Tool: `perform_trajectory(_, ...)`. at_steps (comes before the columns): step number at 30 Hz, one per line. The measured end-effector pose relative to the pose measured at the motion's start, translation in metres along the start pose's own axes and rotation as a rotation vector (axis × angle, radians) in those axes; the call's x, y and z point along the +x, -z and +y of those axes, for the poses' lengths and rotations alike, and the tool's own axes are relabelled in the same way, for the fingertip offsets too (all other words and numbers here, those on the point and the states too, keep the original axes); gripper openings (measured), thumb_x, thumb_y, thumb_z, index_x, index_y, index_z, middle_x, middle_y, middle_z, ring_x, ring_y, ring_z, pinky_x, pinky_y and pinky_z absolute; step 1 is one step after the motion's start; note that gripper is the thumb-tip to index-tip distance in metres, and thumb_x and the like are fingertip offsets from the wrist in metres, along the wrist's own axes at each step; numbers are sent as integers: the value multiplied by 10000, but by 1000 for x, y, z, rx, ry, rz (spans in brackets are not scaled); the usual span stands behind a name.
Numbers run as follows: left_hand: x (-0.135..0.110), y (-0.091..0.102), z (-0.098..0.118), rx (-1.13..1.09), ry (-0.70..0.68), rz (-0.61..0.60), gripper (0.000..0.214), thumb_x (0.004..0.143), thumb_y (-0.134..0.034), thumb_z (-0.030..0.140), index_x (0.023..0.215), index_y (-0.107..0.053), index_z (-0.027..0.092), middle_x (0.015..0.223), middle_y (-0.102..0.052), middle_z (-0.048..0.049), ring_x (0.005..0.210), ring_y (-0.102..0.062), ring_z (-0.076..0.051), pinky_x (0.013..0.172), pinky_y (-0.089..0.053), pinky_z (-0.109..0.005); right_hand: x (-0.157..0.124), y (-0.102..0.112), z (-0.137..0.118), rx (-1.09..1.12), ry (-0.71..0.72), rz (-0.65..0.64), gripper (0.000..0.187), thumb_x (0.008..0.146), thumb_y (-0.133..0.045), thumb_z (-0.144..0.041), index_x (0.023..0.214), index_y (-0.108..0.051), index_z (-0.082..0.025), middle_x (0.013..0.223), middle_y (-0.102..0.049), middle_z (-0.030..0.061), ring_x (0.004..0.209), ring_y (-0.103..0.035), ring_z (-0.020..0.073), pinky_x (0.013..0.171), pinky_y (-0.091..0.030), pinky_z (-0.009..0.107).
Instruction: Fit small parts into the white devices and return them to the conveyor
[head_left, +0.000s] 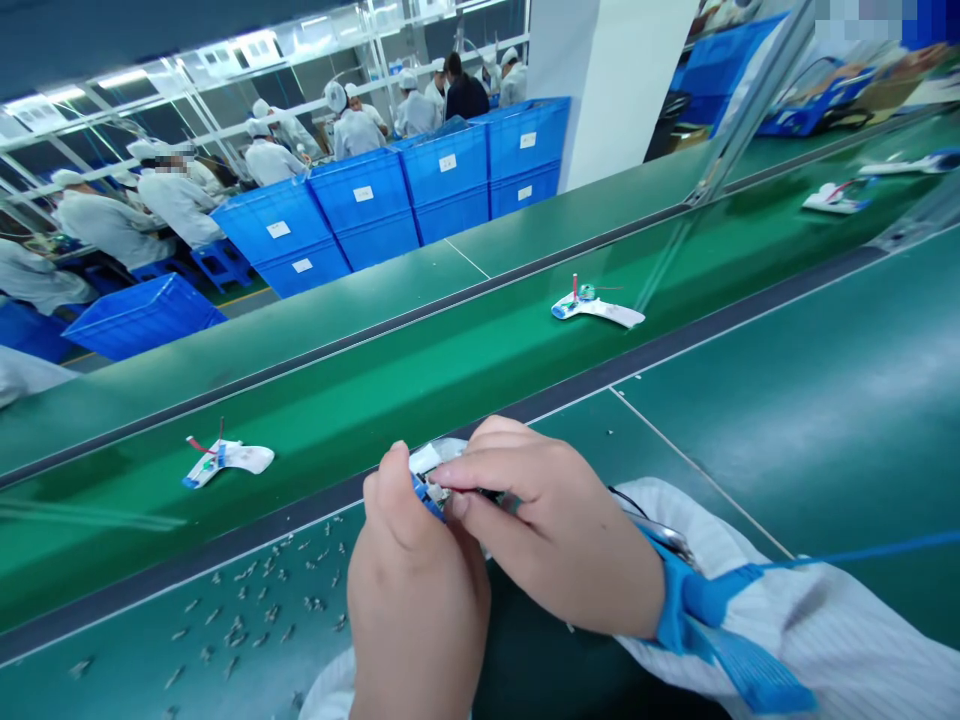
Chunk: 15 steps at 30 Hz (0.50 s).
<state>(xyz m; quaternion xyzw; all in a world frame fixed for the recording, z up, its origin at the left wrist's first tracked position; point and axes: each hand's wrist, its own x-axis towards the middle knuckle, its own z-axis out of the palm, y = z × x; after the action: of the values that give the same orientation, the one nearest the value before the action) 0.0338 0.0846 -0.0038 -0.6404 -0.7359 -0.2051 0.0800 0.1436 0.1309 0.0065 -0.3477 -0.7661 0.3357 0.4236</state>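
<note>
My left hand [420,570] is closed around a small white-and-blue plastic housing [426,460] with metal parts inside. The thumb and fingers of my right hand [555,520] are pinched together over the housing's open inside. Whatever lies between those fingertips is hidden or too small to name. A blue wrist strap [694,600] circles my right wrist, its cord running off to the right. Many small metal parts [236,630] lie scattered on the green bench left of my left hand.
Beyond my hands runs a green conveyor belt [420,375]. On it lie a white curved housing with wires [232,458], another such housing [600,308] and more farther right. Stacked blue bins [367,200] and people in white coats [360,130] are in the background.
</note>
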Motion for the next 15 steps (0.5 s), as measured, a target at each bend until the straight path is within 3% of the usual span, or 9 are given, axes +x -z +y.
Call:
perform_trajectory(4, -1, -1, -2, -10, -17, 22, 475, 836, -445, 128, 1262, -234, 128, 947, -617, -150, 668, -669, -255, 522, -470, -307, -2, 3, -2, 37, 10, -5, 215, 783, -506, -20, 743, -669, -154, 706, -641, 11, 720, -526, 123, 694, -432, 242)
perform_trajectory(9, -3, -2, -9, -28, -86, -76, 451, 816, -466, 154, 1219, -266, 134, 849, -625, -116, 609, -662, -244, 471, -445, -282, -5, 3, -4, 19, 15, -31, 199, 778, -488, -36, 671, -610, -151, 733, -632, 28, 752, -525, 135, 722, -429, 260)
perform_trajectory(12, -4, 0, -6, 26, -6, -56, 453, 823, -467, 149, 1229, -269, 123, 857, -624, -122, 602, -657, -256, 486, -445, -306, -6, 2, -5, -7, 40, -14, 189, 784, -472, -53, 713, -623, -142, 743, -628, 39, 754, -519, 144, 746, -426, 284)
perform_trajectory(15, -2, 3, 0, -14, 96, -88, 421, 843, -451, 137, 1237, -300, 132, 966, -634, -161, 732, -686, -287, 560, -484, -337, -2, 3, -2, -7, 36, -56, 209, 777, -470, -49, 714, -645, -142, 715, -626, 33, 735, -517, 142, 721, -424, 275)
